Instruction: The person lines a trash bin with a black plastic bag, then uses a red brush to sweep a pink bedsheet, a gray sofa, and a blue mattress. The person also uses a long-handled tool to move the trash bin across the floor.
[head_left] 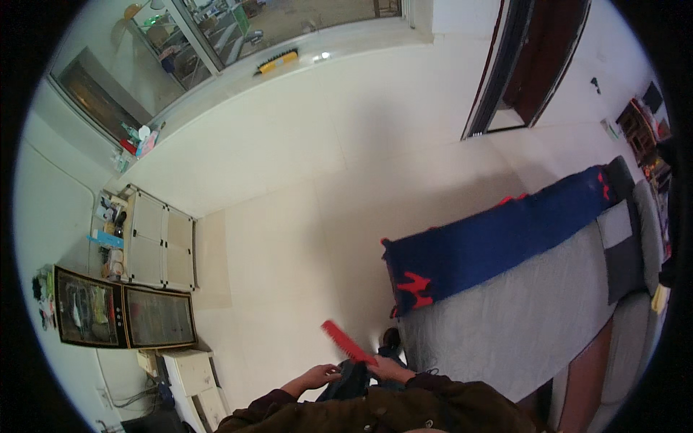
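Note:
A red brush with a row of bristles slants up and left from my right hand, which is wrapped round its handle end. The brush is in the air in front of my legs. My left hand is beside my dark trousers, its fingers loosely stretched and holding nothing. Close to my right side lies a grey-covered sofa bed. A dark blue cloth with red patches is spread along its far side.
Pale tiled floor stretches ahead. Cupboards and a black glass-fronted cabinet line the left wall. A yellow brush rests on the windowsill. The dark doorway is at the far right. Grey cushions sit at the bed's right end.

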The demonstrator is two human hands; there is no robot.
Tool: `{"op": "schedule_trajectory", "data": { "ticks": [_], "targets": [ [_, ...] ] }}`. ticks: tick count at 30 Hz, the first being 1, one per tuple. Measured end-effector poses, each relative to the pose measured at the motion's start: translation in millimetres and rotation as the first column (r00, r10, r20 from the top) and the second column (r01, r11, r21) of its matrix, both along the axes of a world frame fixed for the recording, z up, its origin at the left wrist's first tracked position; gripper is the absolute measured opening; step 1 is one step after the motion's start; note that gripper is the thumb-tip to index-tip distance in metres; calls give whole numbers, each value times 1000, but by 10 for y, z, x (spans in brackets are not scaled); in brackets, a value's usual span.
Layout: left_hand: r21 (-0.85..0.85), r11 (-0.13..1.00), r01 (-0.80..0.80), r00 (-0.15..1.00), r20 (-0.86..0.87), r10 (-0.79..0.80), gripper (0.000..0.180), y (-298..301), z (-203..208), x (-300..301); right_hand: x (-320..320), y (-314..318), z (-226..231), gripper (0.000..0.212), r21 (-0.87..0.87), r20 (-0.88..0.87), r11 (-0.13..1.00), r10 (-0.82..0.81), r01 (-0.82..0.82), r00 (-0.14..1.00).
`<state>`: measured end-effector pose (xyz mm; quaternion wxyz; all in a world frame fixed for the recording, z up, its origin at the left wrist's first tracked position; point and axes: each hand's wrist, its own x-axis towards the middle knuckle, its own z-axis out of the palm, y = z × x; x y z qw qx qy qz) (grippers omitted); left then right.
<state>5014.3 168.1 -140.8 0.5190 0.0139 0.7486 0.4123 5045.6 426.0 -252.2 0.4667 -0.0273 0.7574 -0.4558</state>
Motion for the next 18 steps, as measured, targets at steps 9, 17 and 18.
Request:
{"op": "schedule_trajectory", "data": {
  "ticks": [9,17,18],
  "targets": [
    [-326,762,-560,787,77,612,32,-1618,-147,-871,-2758,1018,1335,36,140,-395,921,-285,364,873],
    [-194,653,-732,671,-41,740,28,-2579,67,-2652,-4606,483,2292,41,359,-462,851,-194,382,866],
    [-181,661,-728,682,-99,724,29,-2631,113,-2896,-4768,433,2400,41,292,-452,850,-282,439,847]
  ]
}}
